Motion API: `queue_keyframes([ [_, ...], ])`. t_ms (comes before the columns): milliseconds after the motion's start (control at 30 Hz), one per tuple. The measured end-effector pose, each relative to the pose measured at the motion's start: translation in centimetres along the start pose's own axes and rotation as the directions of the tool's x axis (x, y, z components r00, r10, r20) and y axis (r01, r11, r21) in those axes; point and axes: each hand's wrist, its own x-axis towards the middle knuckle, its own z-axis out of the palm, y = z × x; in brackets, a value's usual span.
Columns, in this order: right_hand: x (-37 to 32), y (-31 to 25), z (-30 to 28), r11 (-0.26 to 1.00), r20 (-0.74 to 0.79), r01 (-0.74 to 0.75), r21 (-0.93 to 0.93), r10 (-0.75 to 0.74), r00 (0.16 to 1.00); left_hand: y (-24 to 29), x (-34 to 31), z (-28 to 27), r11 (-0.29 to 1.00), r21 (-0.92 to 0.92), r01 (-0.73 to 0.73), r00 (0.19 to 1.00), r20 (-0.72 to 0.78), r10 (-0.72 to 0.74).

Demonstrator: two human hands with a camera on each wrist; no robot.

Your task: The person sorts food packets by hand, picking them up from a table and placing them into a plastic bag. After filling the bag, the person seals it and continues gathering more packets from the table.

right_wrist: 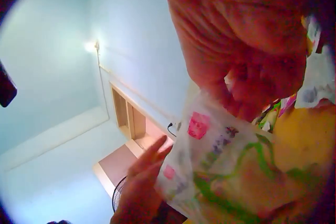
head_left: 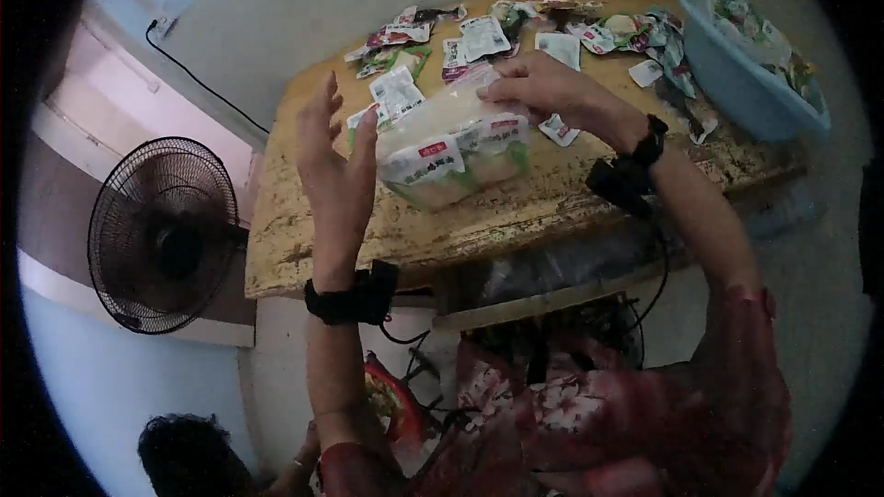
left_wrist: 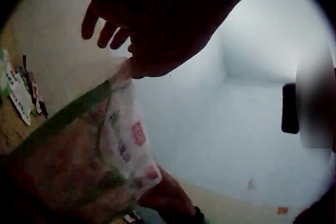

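Note:
A clear plastic bag (head_left: 442, 161) stands over the table, with white, red-marked and green packets showing through it. My right hand (head_left: 543, 92) pinches its upper right edge between thumb and fingers; in the right wrist view the curled fingers (right_wrist: 252, 90) are at the bag's top. At the bag's left side my left hand (head_left: 336, 166) is raised, its fingers fairly straight and spread from the thumb. In the right wrist view the left hand (right_wrist: 142, 182) overlaps the bag's edge. The left wrist view is dark, with the bag's top (left_wrist: 123, 69) right by the thumb.
Several small printed packets (head_left: 396, 87) lie scattered along the back of the worn wooden table (head_left: 304, 221). A blue basin (head_left: 737, 83) of packets stands at the right. To the left is a black fan (head_left: 166, 235). Another person's head (head_left: 189, 456) shows at the lower left.

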Motion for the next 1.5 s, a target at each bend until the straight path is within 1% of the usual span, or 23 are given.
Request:
queue_keyframes([
  [33, -0.2, 0.2, 0.0, 1.0, 0.005, 0.001, -0.015, -0.001, 1.0, 0.5, 0.1, 0.1, 0.987, 0.039, -0.155, 0.988, 0.015, 0.154],
  [100, -0.2, 0.7, 0.2, 0.999, 0.02, -0.005, -0.037, 0.006, 1.0, 1.9, 0.4, 0.1, 0.889, 0.112, -0.445, 0.896, 0.057, 0.441],
  [200, 0.3, 1.4, 0.1, 0.999, 0.029, -0.013, -0.049, 0.014, 0.999, 4.2, -0.4, 0.6, 0.87, 0.006, -0.493, 0.829, 0.305, 0.468],
  [333, 0.0, 1.9, -0.4, 0.993, 0.109, -0.012, -0.114, 0.025, 0.994, 3.6, -0.5, 0.8, 0.989, -0.023, -0.148, 0.838, 0.528, 0.138],
  [433, -0.4, 2.1, -0.4, 0.975, 0.137, -0.043, -0.22, 0.075, 0.988, 4.6, 0.3, -0.1, 0.993, 0.11, -0.041, 0.646, 0.761, -0.057],
  [467, -0.5, 2.3, -0.3, 0.964, 0.132, -0.055, -0.261, 0.092, 0.987, 4.7, 0.3, -0.3, 0.995, 0.098, -0.016, 0.635, 0.77, -0.066],
  [533, -0.2, 4.4, -0.1, 0.957, 0.079, 0.076, -0.279, -0.056, 0.995, 4.6, 0.3, -0.5, 0.996, 0.077, 0.037, 0.614, 0.785, -0.084],
  [633, -0.4, 8.1, -0.7, 0.942, 0.051, 0.19, -0.275, -0.184, 0.982, 3.0, -0.2, -0.1, 0.995, 0.071, 0.065, 0.642, 0.761, -0.096],
  [667, -0.3, 9.0, -0.5, 0.94, 0.066, 0.225, -0.254, -0.216, 0.974, 3.0, -0.4, -0.5, 0.998, 0.063, -0.002, 0.715, 0.698, -0.043],
  [733, -3.3, 5.8, 0.2, 0.996, 0.074, -0.082, 0.04, 0.079, 0.994, 3.7, -1.3, -1.4, 0.984, 0.117, -0.131, 0.822, 0.568, 0.042],
  [800, -3.8, 5.9, 0.4, 0.996, 0.064, -0.09, -0.019, 0.091, 0.994, 4.1, -2.6, -2.3, 0.99, 0.116, -0.076, 0.881, 0.474, 0.012],
  [867, -3.6, 6.2, 1.0, 0.989, 0.044, -0.076, -0.123, 0.081, 0.996, 5.0, -4.7, -3.8, 0.995, -0.013, 0.097, 0.91, 0.407, -0.083],
  [933, -3.5, 6.1, 1.0, 0.979, 0.027, -0.078, -0.19, 0.085, 0.996, 5.5, -7.4, -4.3, 0.929, -0.201, 0.31, 0.901, 0.374, -0.219],
  [967, -3.5, 6.0, 1.1, 0.972, 0.015, -0.082, -0.221, 0.087, 0.996, 5.6, -8.5, -4.7, 0.868, -0.307, 0.39, 0.891, 0.363, -0.273],
  [1100, -3.6, 4.7, 1.4, 0.938, -0.027, -0.102, -0.331, 0.098, 0.995, 6.1, -13.0, -7.0, 0.709, -0.453, 0.54, 0.837, 0.378, -0.396],
  [1200, -4.4, 3.0, 3.1, 0.967, -0.042, -0.163, -0.198, 0.157, 0.987, 5.4, -16.2, -8.2, 0.503, -0.499, 0.705, 0.701, 0.388, -0.598],
  [1233, -4.5, 3.3, 3.1, 0.964, -0.048, -0.132, -0.23, 0.124, 0.991, 5.3, -16.8, -9.0, 0.416, -0.528, 0.741, 0.645, 0.384, -0.661],
  [1267, -4.3, 3.8, 2.9, 0.959, -0.048, -0.102, -0.263, 0.093, 0.995, 5.3, -17.4, -9.9, 0.322, -0.556, 0.766, 0.579, 0.381, -0.721],
  [1333, -3.6, 5.4, 2.1, 0.941, -0.055, -0.054, -0.336, 0.037, 0.998, 5.0, -18.6, -10.7, 0.234, -0.536, 0.811, 0.447, 0.311, -0.839],
  [1367, -3.4, 6.5, 1.6, 0.927, -0.066, -0.032, -0.375, 0.008, 0.998, 4.7, -19.4, -11.1, 0.24, -0.488, 0.839, 0.39, 0.233, -0.891],
  [1400, -3.3, 6.9, 1.3, 0.91, -0.077, -0.013, -0.413, -0.02, 0.997, 4.2, -20.6, -11.6, 0.223, -0.525, 0.821, 0.372, 0.197, -0.907],
  [1467, -3.5, 5.1, 1.7, 0.897, 0.0, -0.085, -0.434, 0.095, 0.995, 3.1, -22.1, -12.2, 0.197, -0.603, 0.773, 0.344, 0.138, -0.929],
  [1500, -3.4, 5.1, 1.4, 0.904, 0.015, -0.081, -0.419, 0.097, 0.995, 3.0, -22.0, -12.1, 0.184, -0.634, 0.751, 0.323, 0.111, -0.94],
])
